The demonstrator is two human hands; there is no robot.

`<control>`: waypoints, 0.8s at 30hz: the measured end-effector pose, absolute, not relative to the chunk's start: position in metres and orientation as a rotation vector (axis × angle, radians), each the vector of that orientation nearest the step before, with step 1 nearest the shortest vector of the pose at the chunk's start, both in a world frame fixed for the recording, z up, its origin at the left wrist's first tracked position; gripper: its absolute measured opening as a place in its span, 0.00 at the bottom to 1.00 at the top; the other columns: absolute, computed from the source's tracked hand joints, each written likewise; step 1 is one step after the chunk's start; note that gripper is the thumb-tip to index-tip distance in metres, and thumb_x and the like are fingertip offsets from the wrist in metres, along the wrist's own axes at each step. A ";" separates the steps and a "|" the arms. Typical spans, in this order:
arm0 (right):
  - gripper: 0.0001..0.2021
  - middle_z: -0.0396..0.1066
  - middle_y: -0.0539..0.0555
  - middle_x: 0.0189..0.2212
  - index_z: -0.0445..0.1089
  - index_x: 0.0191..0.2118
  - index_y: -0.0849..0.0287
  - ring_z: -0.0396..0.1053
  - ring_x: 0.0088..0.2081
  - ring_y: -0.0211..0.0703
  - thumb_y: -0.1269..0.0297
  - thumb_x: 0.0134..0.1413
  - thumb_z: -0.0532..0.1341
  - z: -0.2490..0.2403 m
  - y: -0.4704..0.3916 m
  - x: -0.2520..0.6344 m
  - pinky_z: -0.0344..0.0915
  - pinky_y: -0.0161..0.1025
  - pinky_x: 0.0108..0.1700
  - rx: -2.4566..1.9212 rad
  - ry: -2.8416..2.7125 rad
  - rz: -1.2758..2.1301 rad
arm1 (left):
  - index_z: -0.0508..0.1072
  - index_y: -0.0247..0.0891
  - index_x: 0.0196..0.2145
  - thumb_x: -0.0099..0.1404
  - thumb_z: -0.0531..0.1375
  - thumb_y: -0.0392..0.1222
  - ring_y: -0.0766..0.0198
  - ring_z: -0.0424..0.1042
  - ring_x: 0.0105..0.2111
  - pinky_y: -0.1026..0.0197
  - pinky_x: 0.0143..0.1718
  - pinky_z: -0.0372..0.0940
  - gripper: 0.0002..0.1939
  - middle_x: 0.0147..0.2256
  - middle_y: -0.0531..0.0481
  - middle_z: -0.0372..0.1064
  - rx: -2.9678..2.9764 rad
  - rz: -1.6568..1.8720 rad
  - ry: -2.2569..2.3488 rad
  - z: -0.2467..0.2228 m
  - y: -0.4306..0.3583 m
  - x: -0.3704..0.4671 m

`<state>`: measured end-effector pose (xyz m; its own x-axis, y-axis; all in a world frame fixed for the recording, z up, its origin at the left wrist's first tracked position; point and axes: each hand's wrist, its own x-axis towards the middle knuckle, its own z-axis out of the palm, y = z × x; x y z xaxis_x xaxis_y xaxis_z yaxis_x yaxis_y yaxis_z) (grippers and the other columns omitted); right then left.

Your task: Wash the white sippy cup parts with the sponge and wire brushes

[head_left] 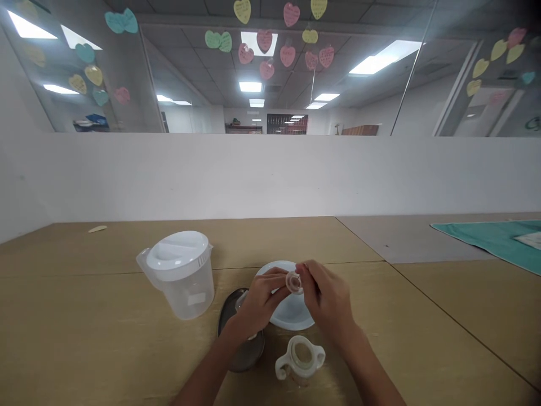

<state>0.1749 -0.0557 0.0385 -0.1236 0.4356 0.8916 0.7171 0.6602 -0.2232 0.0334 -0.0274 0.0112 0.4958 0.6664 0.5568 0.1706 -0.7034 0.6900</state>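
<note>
From my remote view, my left fingers (274, 279) grip a clear ringed piece (289, 284); right fingers (310, 280) pinch its rim, seemingly adjusting it above the pale dish (291, 320) beneath; next calls for steadiness.

White wall (270, 175) beneath glass panels (203, 76)

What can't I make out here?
All in the head view:
Dark oval tray: contents, partly hidden by the left hand and forearm.
Clear round piece: exact shape; small, partly behind the right hand.
Teal cloth: right end, cut by the picture's edge.
Heart-shaped notes: writing, too small.
</note>
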 end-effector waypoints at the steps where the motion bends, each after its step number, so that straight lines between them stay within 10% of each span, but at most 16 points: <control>1: 0.15 0.63 0.48 0.18 0.60 0.24 0.57 0.61 0.20 0.34 0.68 0.62 0.47 0.038 -0.053 0.174 0.53 0.31 0.24 -0.924 -1.782 -0.302 | 0.76 0.40 0.37 0.67 0.49 0.46 0.61 0.68 0.41 0.61 0.45 0.61 0.16 0.40 0.47 0.73 2.178 1.153 0.669 0.011 -0.028 0.034; 24: 0.07 0.65 0.48 0.21 0.68 0.32 0.58 0.62 0.23 0.33 0.65 0.59 0.55 0.038 -0.062 0.173 0.55 0.30 0.25 -0.921 -1.743 -0.261 | 0.77 0.39 0.33 0.66 0.53 0.46 0.62 0.70 0.39 0.62 0.43 0.63 0.14 0.37 0.48 0.74 2.206 1.249 0.702 0.025 -0.031 0.024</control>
